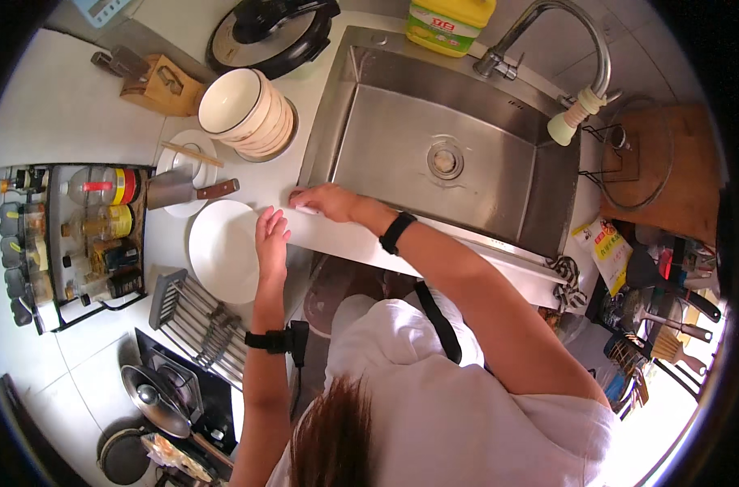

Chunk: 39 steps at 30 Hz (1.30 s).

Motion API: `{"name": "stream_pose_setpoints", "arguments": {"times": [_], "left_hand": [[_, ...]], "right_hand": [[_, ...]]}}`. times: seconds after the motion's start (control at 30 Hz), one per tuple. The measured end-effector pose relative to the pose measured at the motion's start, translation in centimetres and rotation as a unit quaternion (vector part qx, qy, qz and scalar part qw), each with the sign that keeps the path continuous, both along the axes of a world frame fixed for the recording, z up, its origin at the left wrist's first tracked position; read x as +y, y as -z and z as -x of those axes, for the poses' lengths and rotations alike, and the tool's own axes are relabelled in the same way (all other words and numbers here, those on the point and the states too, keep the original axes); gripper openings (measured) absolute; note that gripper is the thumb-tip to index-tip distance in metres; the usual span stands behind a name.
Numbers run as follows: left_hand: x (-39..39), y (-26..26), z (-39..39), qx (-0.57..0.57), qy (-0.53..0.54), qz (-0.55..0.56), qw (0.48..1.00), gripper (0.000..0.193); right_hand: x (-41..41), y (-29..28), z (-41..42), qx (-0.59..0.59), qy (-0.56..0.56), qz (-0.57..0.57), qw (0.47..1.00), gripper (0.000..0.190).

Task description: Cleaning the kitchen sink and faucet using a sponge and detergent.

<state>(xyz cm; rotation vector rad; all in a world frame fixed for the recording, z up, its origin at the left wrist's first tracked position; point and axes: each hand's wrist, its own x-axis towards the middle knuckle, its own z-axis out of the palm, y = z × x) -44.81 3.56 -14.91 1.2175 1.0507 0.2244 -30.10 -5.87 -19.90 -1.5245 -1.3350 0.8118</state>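
Note:
My right hand [325, 202] presses a small white and reddish cloth or sponge [307, 209] onto the white countertop [321, 234], just by the near left corner of the steel sink [400, 134]. Its fingers partly hide the thing. My left hand [272, 237] is raised with its fingers apart and nothing in it, over the right edge of a large white plate [220, 249]. Beyond the plate, a cleaver [190, 190] with a wooden handle lies across smaller white dishes [185, 210], near a pair of chopsticks [193, 154].
Stacked bowls [247, 115], a wooden knife block [162, 85] and a black pot lid [266, 36] stand beyond. A dish rack [202, 319] and a bottle rack [101, 237] are at left. The faucet [601, 55] arches over the sink's far right.

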Motion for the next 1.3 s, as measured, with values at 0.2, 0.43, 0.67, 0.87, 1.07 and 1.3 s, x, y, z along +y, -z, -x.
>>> {"name": "stream_pose_setpoints", "arguments": {"times": [0.2,0.43,0.67,0.87,1.07,1.3], "left_hand": [[1.4,1.1,0.3,-0.001,-0.012,0.001,1.000,0.044],[2.4,1.5,-1.3,-0.009,0.058,-0.047,0.997,0.038],[1.7,-0.3,-3.3,0.017,0.086,-0.055,0.995,0.039],[1.8,-1.5,-2.5,0.006,0.088,-0.059,0.994,0.035],[3.1,-2.2,-1.1,-0.021,0.053,-0.049,0.997,0.034],[5.1,-0.9,-1.3,-0.039,0.062,-0.036,0.997,0.037]], "right_hand": [[-8.9,-0.2,-0.1,-0.041,0.068,0.064,0.995,0.029],[-33.2,-4.6,-1.0,-0.011,0.212,0.217,0.953,0.034],[-40.9,-6.4,-1.1,0.043,0.322,0.287,0.901,0.031],[-32.3,-3.2,-1.6,0.145,0.211,0.197,0.946,0.028],[-17.7,-3.6,-3.0,0.068,0.022,0.227,0.971,0.026],[-5.5,-1.0,-1.4,0.094,0.016,0.140,0.986,0.026]]}}
